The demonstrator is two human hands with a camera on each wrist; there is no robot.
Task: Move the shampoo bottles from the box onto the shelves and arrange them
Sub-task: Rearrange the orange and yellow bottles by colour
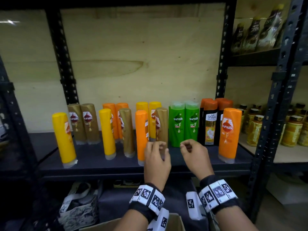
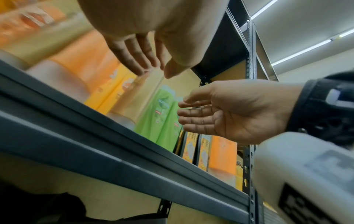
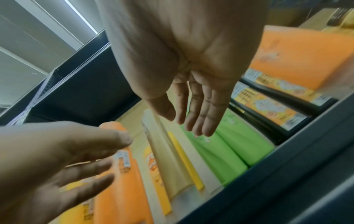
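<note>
Several shampoo bottles stand on the dark shelf (image 1: 108, 167). From left: a yellow bottle (image 1: 64, 139), two gold ones (image 1: 83, 124), a yellow (image 1: 107, 132) and a gold (image 1: 128, 130) in front of orange ones, then an orange bottle (image 1: 141, 135) and a gold bottle (image 1: 162, 124). Right of these are two green bottles (image 1: 177, 124), black bottles (image 1: 210, 122) and a large orange bottle (image 1: 229, 132). My left hand (image 1: 156, 147) hovers in front of the gold and orange bottles, fingers relaxed, holding nothing (image 2: 155, 69). My right hand (image 1: 190, 147) hangs empty before the green bottles (image 3: 184, 121).
The cardboard box's rim (image 1: 175, 220) shows at the bottom below my wrists. A patterned bag (image 1: 78, 209) sits on the lower level at left. The neighbouring rack on the right holds amber jars (image 1: 291, 130) and dark pouches (image 1: 258, 30). A black upright (image 1: 266, 130) flanks the shelf.
</note>
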